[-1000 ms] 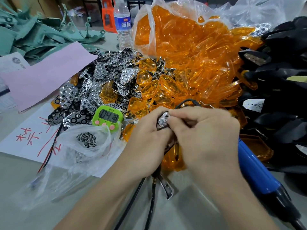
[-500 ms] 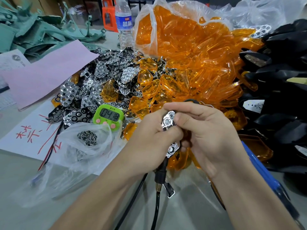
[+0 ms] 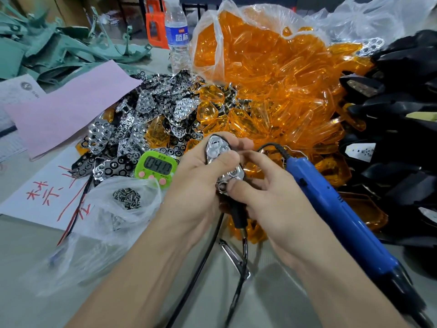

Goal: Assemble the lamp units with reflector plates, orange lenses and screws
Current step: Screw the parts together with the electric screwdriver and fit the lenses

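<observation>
The water bottle (image 3: 177,36) at the back wears a blue label with white Chinese characters, seemingly 蓝标. The green timer (image 3: 156,165) reads 04:1, its last digit blurred. Beside it, a white sheet (image 3: 42,197) carries red handwritten characters that I cannot read with certainty, and a pink sheet (image 3: 71,110) lies further back. The lamp unit (image 3: 218,150) is held above the surface between both hands, in front of the heap of orange lenses (image 3: 272,67) spilling from a clear bag. A chrome reflector plate (image 3: 214,147) sits on its face, and a black stem and cable hang below. The left hand (image 3: 196,185) grips it, thumb laid across the plate and fingers (image 3: 243,145) curled round the far side. The right hand (image 3: 267,192) holds the lower end, its thumb tip pressed on the plate and its fingers curled behind. Both thumbs hide the middle and bottom of the plate. A blue electric screwdriver (image 3: 331,209) lies just right of the right hand. Loose reflector plates (image 3: 132,129) are piled behind the timer, and screws (image 3: 126,198) lie in a clear bag near the left wrist. Black housings (image 3: 402,114) are stacked at the right, and green parts (image 3: 47,43) at the far left.
</observation>
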{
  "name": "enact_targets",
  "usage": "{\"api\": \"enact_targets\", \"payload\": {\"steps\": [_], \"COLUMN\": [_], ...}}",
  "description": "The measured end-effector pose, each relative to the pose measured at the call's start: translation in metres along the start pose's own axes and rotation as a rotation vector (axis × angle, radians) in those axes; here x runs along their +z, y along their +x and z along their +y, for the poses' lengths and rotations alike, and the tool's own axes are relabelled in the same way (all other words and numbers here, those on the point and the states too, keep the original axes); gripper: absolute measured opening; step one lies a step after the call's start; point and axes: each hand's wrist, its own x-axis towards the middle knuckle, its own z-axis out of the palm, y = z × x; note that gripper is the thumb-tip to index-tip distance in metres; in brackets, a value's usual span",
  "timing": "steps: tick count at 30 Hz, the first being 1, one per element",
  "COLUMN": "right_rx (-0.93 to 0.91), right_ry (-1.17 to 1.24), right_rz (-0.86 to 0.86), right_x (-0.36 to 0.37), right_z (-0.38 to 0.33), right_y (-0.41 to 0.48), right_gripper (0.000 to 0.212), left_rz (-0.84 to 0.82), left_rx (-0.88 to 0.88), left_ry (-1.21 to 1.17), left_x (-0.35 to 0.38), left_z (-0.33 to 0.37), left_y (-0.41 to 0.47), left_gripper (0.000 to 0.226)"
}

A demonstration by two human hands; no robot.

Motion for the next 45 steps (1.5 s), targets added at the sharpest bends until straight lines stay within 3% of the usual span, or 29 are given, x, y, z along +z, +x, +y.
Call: {"api": "enact_targets", "payload": {"steps": [5, 10, 17, 22, 26, 28, 30, 35, 38, 45], "right_rx": [0.021, 0.071, 0.084, 0.068, -0.022, -0.067, -0.094, -0.173, -0.174, -0.185], "right_ry": [0.075, 0.141, 0.150, 0.082, -0.112, -0.161, -0.116, -0.160, -0.224, -0.297], "right_rz": [-0.007, -0.007, -0.011, 0.017, 0.036, 0.048, 0.074, 0.074, 0.091, 0.095], "right_x": [0.000, -0.001, -0.001, -0.001, 0.004, 0.004, 0.003, -0.008, -0.010, -0.009], "right_z": [0.005, 0.001, 0.002, 0.002, -0.002, -0.003, -0.002, -0.006, -0.005, -0.002], "right_y": [0.001, 0.001, -0.002, -0.003, -0.006, -0.007, -0.006, -0.004, -0.006, -0.009], "right_gripper": [0.011, 0.012, 0.015, 0.017, 0.020, 0.027, 0.022, 0.032, 0.021, 0.023], "left_rz": [-0.033, -0.044, 0.020, 0.118, 0.145, 0.127, 0.077, -0.075, -0.092, -0.057], "left_rx": [0.149, 0.031, 0.122, 0.184, 0.174, 0.159, 0.154, 0.198, 0.167, 0.246], "left_ry": [0.388, 0.314, 0.372, 0.430, 0.373, 0.329, 0.311, 0.612, 0.610, 0.601], "left_x": [-0.005, -0.013, -0.018, -0.013, -0.015, -0.015, -0.015, -0.026, -0.027, -0.026], "left_z": [0.002, 0.005, 0.011, 0.005, 0.006, 0.006, 0.008, 0.016, 0.019, 0.021], "left_y": [0.001, 0.002, 0.001, 0.001, 0.002, 0.003, 0.002, 0.001, 0.000, -0.002], "left_gripper": [0.013, 0.019, 0.029, 0.037, 0.035, 0.034, 0.032, 0.030, 0.029, 0.025]}}
